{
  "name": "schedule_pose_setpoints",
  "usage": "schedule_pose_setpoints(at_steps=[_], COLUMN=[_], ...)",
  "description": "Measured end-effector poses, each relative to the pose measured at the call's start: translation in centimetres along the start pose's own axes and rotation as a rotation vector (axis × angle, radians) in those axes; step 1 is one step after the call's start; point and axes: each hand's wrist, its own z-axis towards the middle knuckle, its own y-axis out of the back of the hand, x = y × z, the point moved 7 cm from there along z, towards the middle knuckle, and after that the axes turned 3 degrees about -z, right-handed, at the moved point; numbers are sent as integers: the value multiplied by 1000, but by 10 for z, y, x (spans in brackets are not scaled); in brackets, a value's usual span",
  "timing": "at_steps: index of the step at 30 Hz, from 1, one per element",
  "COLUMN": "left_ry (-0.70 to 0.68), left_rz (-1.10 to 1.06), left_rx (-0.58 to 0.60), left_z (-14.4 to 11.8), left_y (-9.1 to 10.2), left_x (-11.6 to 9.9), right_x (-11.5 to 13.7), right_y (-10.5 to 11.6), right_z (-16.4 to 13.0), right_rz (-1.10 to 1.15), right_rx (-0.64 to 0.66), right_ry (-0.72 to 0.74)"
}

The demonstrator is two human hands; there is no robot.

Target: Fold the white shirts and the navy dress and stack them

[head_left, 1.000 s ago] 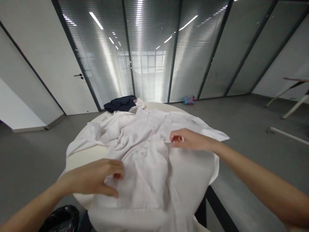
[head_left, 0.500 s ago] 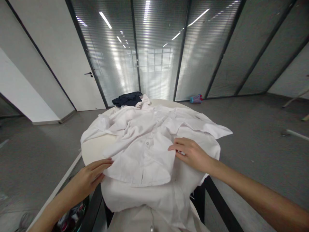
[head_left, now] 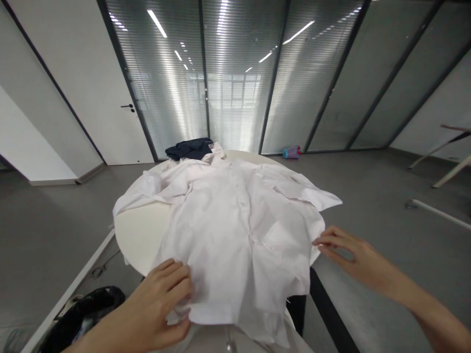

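A white button-up shirt (head_left: 217, 220) lies spread over a round table, its sleeves out to both sides and its hem hanging over the near edge. At the lower left, my left hand (head_left: 165, 299) is closed on the shirt near the hem, fingers curled over the cloth and thumb below. My right hand (head_left: 353, 255) is at the shirt's right side edge. Its thumb and fingertips come together there in a pinch, with a gap showing behind them. Some creases run down the shirt's middle.
Bare cream tabletop (head_left: 143, 233) shows at the left. A dark navy garment (head_left: 189, 148) is heaped at the far edge. A black-lined bin (head_left: 88, 309) stands at lower left. A purple-and-blue container (head_left: 292, 152) lies by the glass wall; table legs (head_left: 434, 152) stand at right.
The shirt's front panels have been spread wider and pulled nearer, and the hem now lies flatter. My right hand has moved right to the side edge; my left has moved nearer and slightly right.
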Motion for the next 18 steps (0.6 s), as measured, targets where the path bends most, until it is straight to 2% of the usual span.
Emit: schedule_pose_setpoints(at_steps=[4,7,10,13,18], left_ry=[26,33,79,70,-24], left_rz=[86,219,322,378,386], left_rx=[-254,-335,-397,-471,-461], left_z=[-28,-58,-84,-97,-85], left_y=[-16,-30,-39,-40,-41], left_x=[8,12,19,21,18], right_x=[46,66,66,58,39], right_y=[-24,-40,-47,-44,-19], right_z=[2,9,16,21,23], right_rz=[-16,-76,-41,71,319], right_rx=[18,80,121,139,106], right_ry=[74,113,106,53,-74])
